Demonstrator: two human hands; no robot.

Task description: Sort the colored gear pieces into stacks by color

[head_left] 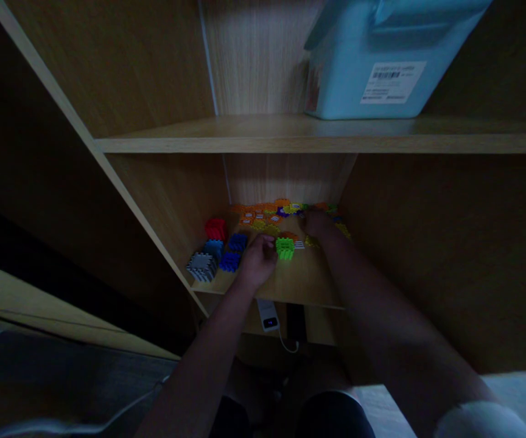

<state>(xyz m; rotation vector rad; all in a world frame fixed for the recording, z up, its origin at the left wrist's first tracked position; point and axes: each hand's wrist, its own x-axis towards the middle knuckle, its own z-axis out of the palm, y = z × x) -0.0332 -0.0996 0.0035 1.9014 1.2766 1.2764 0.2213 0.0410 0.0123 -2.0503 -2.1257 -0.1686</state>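
Observation:
My left hand [258, 260] rests above the shelf, just left of a bright green stack of notched plastic tiles [285, 248]. Its fingers are loosely bent and apart, with nothing visible in them. Farther back, my right hand [316, 224] reaches down among scattered interlocking pieces, its fingers drawn together; what they pinch, if anything, is hidden. Orange pieces [259, 215], yellow pieces [265, 227] and a purple piece [283, 212] lie flat around there. Left of my left hand are dark blue stacks [230, 262], a light blue stack [213, 248], a grey stack [201, 266] and a red stack [216, 229].
A light blue bin [372, 73] with a white label stands on the upper shelf [263, 137], which overhangs my hands. Wooden side walls flank the compartment. Below lie a white device with a small display [268, 316] and its cable [288, 348].

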